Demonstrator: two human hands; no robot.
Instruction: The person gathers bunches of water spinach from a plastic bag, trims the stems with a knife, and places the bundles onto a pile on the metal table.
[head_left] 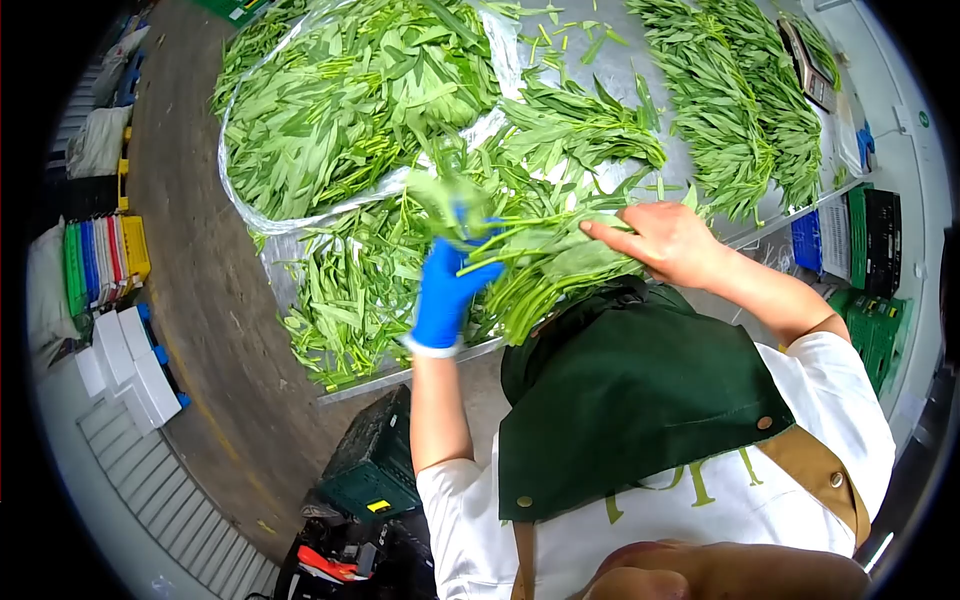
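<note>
A bunch of water spinach (560, 265) lies in my bare right hand (670, 240), with my fingers closed over its leaves and the cut stems pointing left and down toward my apron. My left hand (452, 290), in a blue glove, is at the left end of these stems. Its fingers are smeared by motion, and a blurred leaf (440, 205) shows just above them. Loose leaves and stems (360, 290) cover the table under both hands. Beyond them lies a smaller bunch (585, 125).
A large heap of greens (350, 110) sits in a clear plastic bag at the far left of the metal table (650, 85). Neat rows of bunches (740, 110) lie at right, beside a scale (808, 65). A dark crate (370, 460) stands below the table's near edge.
</note>
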